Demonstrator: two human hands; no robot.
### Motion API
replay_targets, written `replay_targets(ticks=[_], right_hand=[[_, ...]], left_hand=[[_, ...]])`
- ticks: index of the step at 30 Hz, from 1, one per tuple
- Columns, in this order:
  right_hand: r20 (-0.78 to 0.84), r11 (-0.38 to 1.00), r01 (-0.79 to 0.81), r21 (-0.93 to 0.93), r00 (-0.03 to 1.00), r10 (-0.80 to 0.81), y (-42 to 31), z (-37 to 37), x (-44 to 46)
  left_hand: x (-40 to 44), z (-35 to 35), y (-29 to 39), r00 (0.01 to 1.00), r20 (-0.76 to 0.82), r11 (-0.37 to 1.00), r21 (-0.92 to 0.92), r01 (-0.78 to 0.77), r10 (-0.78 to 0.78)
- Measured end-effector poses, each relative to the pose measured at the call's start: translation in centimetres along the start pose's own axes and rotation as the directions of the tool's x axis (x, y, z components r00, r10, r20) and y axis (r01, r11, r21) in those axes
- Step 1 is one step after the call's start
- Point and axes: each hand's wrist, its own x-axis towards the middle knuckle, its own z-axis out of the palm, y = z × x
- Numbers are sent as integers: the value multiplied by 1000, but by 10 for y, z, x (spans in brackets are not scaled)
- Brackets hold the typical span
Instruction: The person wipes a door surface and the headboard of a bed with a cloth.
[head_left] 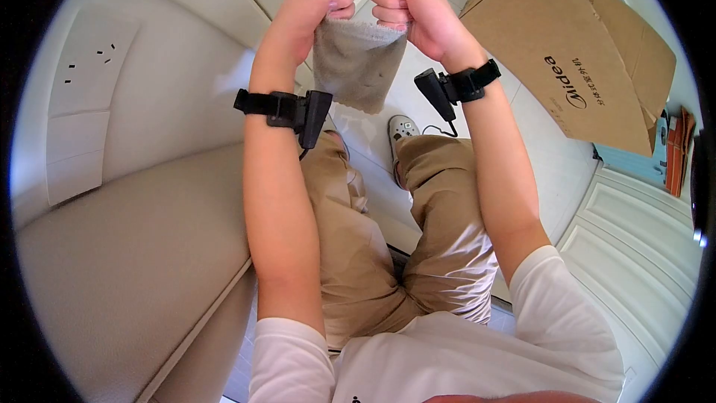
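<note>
A grey-beige cloth with darker damp-looking patches hangs down between my two hands, stretched along its upper edge. My left hand is closed round its top left corner. The top right corner is gripped in my right hand, fingers curled and thumb on top. Both hands are close together, at the top of the view, with the cloth's lower end hanging free above the floor. Each wrist wears a black strap with a small black device and a cable.
At the right stands a large open cardboard box marked Midea. A padded beige seat lies along my left, below a wall panel with sockets. White panelled doors and a blue box are at lower right. My shod foot rests on pale tiles.
</note>
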Motion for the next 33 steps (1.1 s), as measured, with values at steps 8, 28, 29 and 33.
replay_targets(ticks=[8,28,29,33], right_hand=[[103,999,-32,-7,994,32,5,-9,4],[-43,963,129,-237,989,-143,8,-3,0],[-35,957,125,-260,990,-139,10,-7,2],[-71,939,76,-335,992,-105,10,-4,2]], left_hand=[[-7,0,5,997,73,994,-96,42,-35],[-8,-8,-1,996,-87,999,35,24,-21],[-9,-4,1,993,-120,999,32,6,-2],[-12,2,4,996,-84,991,133,-2,13]])
